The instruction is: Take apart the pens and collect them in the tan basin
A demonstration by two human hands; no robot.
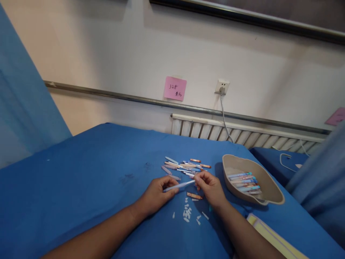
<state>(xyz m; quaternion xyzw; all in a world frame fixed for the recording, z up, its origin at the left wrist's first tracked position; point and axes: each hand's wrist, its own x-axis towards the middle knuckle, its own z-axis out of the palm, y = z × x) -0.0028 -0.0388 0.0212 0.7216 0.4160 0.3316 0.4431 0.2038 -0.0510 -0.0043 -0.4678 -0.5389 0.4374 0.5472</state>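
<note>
My left hand [157, 194] is closed around a pale pen barrel [180, 185] that points right across the blue cloth [81, 187]. At the barrel's right end, the fingers of my right hand [210, 187] pinch together; whether they grip its tip or a small part I cannot tell. Just beyond both hands lies a loose heap of pen parts [185, 166], pale and orange. An orange-brown piece [194, 196] lies under my right hand. Several small white bits [188, 213] are scattered near my wrists.
A beige tray [269, 187] at the right holds several assembled pens [244, 181]. A yellow-edged pad [272, 237] lies at the bottom right. Behind are a wall rail, a pink note [175, 88], a socket with a cable [222, 87] and a radiator [242, 133].
</note>
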